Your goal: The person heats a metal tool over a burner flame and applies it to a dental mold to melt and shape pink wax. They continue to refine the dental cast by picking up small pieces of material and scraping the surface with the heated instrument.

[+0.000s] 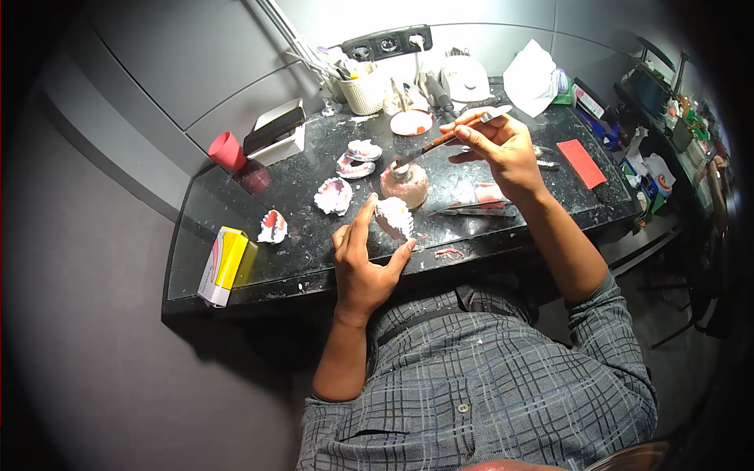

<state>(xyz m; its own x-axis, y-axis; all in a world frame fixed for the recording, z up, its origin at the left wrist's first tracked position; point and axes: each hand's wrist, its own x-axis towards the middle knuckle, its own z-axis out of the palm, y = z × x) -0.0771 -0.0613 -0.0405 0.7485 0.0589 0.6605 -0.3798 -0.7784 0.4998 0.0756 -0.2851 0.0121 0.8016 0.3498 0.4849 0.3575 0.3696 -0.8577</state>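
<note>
My left hand (363, 263) holds a white plaster dental cast (393, 216) between thumb and fingers, just above the front of the dark worktop (236, 196). My right hand (499, 145) grips a thin wooden-handled metal instrument (440, 141). Its tip reaches down to the top of a small round pinkish burner (404, 182) that stands behind the held cast.
Several more casts with pink wax lie at the left middle (334, 195), (272, 226), (357, 157). A yellow-and-white box (224, 265) sits at the front left corner, a red cup (227, 151) at the back left, a red sheet (581, 162) at the right. Tools and containers crowd the back edge.
</note>
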